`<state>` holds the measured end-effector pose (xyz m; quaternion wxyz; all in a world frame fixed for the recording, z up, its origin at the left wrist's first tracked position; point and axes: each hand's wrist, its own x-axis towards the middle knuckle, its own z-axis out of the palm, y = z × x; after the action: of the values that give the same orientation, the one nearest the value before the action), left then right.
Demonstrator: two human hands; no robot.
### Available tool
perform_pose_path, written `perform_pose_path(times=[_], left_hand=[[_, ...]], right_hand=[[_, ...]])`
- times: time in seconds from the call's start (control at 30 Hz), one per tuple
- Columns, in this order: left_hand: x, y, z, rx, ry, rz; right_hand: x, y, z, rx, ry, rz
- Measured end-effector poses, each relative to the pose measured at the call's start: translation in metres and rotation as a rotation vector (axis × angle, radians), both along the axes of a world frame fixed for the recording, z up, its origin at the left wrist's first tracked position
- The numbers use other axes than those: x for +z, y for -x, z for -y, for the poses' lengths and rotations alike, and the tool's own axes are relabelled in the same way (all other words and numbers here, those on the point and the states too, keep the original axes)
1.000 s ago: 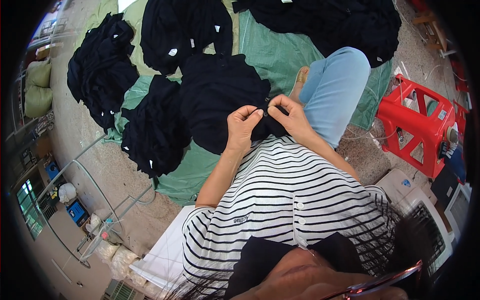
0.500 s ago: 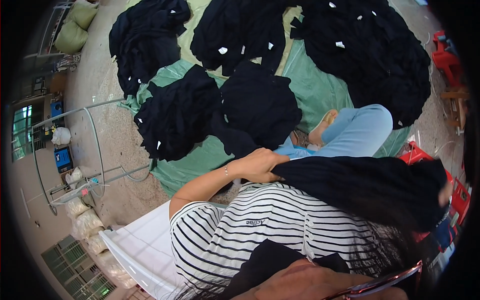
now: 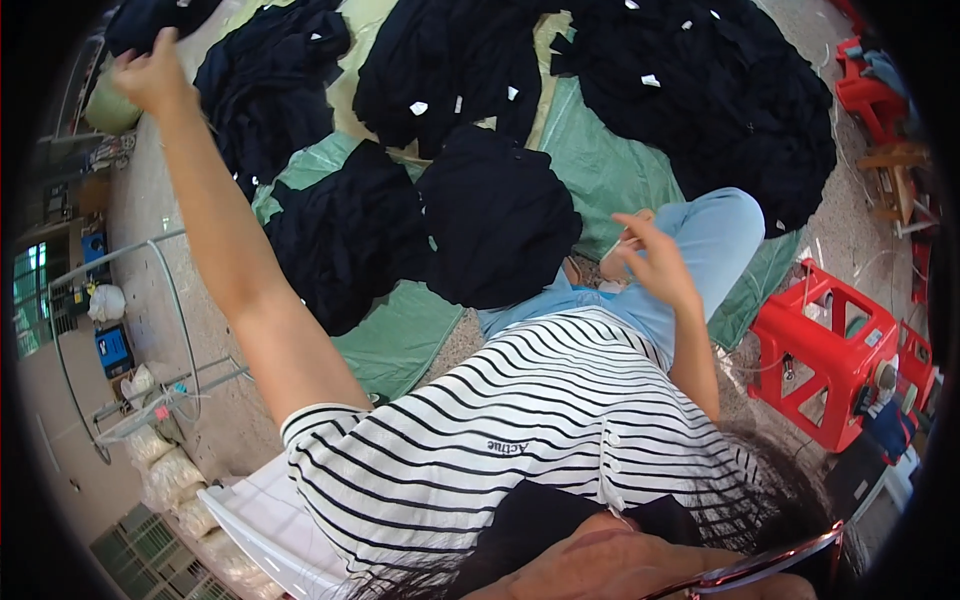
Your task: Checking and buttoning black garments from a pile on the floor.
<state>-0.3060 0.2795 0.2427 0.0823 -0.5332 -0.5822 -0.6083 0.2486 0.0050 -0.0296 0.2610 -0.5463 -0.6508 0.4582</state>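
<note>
My left arm reaches out to the far left. At its end my left hand (image 3: 157, 80), slightly blurred, has its fingers curled at the lower edge of a dark navy garment (image 3: 160, 22), which is cut off by the top of the view. My right hand (image 3: 652, 262) hovers over my bent knee in light blue jeans (image 3: 712, 245), its fingers stretched out and nothing in them. In front of me a rounded navy garment pile (image 3: 500, 215) lies beside another dark garment pile (image 3: 345, 240).
Larger navy heaps (image 3: 715, 100) with small white tags lie farther off on green sheeting (image 3: 625, 150). A red plastic stool (image 3: 825, 350) stands at the right. To the left are a metal tube frame (image 3: 165, 260) and a white-topped surface (image 3: 275, 520).
The dark garment has left my lap, and my left hand has swung to the far left. My right hand has come in from the far right, empty. The red stool is uncovered.
</note>
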Motion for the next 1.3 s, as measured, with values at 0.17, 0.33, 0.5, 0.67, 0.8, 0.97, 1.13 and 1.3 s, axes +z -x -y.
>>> perform_pose_path(times=[0.17,0.33,0.5,0.67,0.8,0.97,1.13,1.3], left_hand=[[-0.175,-0.163,0.128,-0.474,0.742,-0.201],[-0.262,-0.244,0.23,-0.341,0.907,-0.246],[-0.277,-0.255,0.243,-0.301,0.896,-0.278],[-0.27,-0.26,0.25,-0.275,0.825,-0.288],[-0.26,-0.272,0.265,-0.397,0.832,-0.488],[-0.242,-0.269,0.281,-0.641,0.606,-0.322],[-0.231,-0.25,0.3,-0.777,0.885,-0.288],[-0.257,-0.245,0.288,-0.723,0.881,0.072]], right_hand=[[-0.055,0.024,-0.005,0.09,0.08,0.227],[-0.097,0.058,-0.044,-0.004,-0.063,0.142],[-0.101,0.111,-0.1,0.027,-0.303,-0.02],[-0.068,0.099,-0.097,0.239,-0.269,0.078],[-0.019,0.083,-0.043,0.117,-0.434,0.028],[0.026,0.084,0.012,0.128,0.031,-0.247],[0.028,0.081,0.039,0.336,0.065,-0.251],[-0.022,0.096,0.009,-0.164,-0.093,-0.059]])
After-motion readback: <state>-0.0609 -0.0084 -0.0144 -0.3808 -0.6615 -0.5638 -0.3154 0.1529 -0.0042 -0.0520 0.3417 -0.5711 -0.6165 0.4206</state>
